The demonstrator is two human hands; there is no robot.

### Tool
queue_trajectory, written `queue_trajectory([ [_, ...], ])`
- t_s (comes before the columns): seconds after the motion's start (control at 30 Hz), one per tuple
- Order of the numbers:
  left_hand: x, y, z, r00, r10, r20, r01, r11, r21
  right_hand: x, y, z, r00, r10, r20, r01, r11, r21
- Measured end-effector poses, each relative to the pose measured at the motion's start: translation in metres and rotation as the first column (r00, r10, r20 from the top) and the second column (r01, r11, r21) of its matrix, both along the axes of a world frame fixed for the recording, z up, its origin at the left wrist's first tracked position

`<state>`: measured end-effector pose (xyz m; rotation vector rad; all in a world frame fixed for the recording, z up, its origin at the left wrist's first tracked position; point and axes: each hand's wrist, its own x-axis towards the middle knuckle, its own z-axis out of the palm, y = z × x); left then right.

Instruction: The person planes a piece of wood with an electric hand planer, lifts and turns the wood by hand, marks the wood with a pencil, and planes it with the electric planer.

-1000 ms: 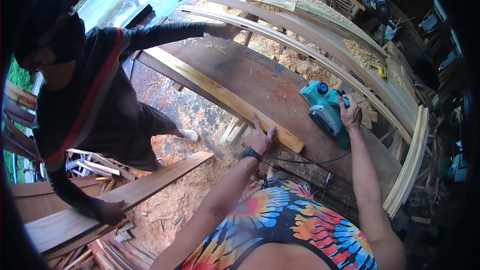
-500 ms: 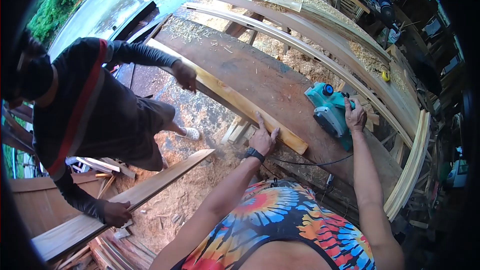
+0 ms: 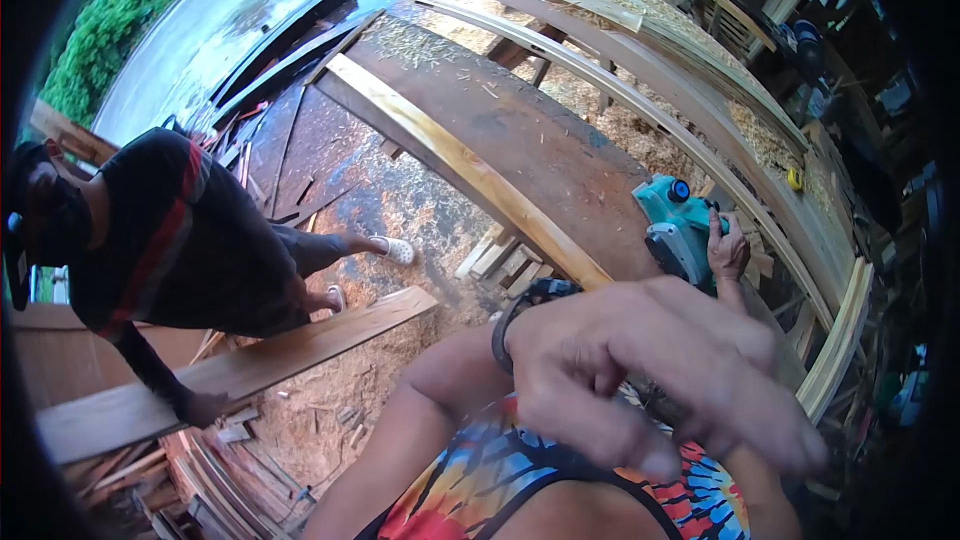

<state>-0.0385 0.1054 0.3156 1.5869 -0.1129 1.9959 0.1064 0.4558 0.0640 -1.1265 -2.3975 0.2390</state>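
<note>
My left hand (image 3: 650, 365) is raised close to the camera, in front of my chest. Its fingers are partly bent and spread, with nothing held in them. On the bench, my right hand (image 3: 729, 248) grips the rear of a teal electric planer (image 3: 672, 225). A long pale wooden board (image 3: 470, 168) lies along the near edge of the brown bench top (image 3: 520, 145). Its near end is partly hidden behind my left hand.
At left stands a co-worker (image 3: 200, 230), one hand on a wide plank (image 3: 240, 370). Several long timbers (image 3: 640, 90) lie beyond the bench, with shavings on them. Sawdust and offcuts cover the floor (image 3: 400, 280). A small yellow object (image 3: 795, 179) rests on the timbers.
My left hand has lifted off the board and come up near the camera. The co-worker's arm has withdrawn from the board. My right hand stays on the planer.
</note>
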Motion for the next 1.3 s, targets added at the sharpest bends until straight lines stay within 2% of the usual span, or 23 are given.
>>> queue_trajectory([
  [0.07,0.014,0.002,0.016,0.998,-0.04,0.041,0.036,0.995,0.09,-0.002,0.0,0.003,1.0,0.018,0.012,-0.018,1.0,-0.011],
  [0.23,0.045,0.013,0.026,0.998,-0.051,0.043,0.045,0.991,0.127,0.001,-0.006,0.009,0.997,0.071,-0.028,-0.072,0.997,-0.033],
  [0.43,0.092,0.036,0.033,0.999,0.03,0.015,-0.032,0.992,0.124,0.002,-0.005,0.011,0.991,0.133,-0.014,-0.134,0.987,-0.087],
  [0.73,0.177,0.071,0.056,0.958,0.269,-0.103,-0.26,0.961,0.091,-0.002,-0.003,0.011,0.955,0.279,-0.1,-0.292,0.943,-0.16],
  [0.97,0.241,0.087,0.082,0.94,0.306,-0.15,-0.288,0.949,0.128,0.005,-0.007,0.014,0.942,0.311,-0.124,-0.329,0.927,-0.182],
  [1.3,0.281,0.103,0.088,0.919,0.364,-0.154,-0.337,0.925,0.173,0.01,0.001,0.013,0.934,0.342,-0.105,-0.356,0.914,-0.196],
])
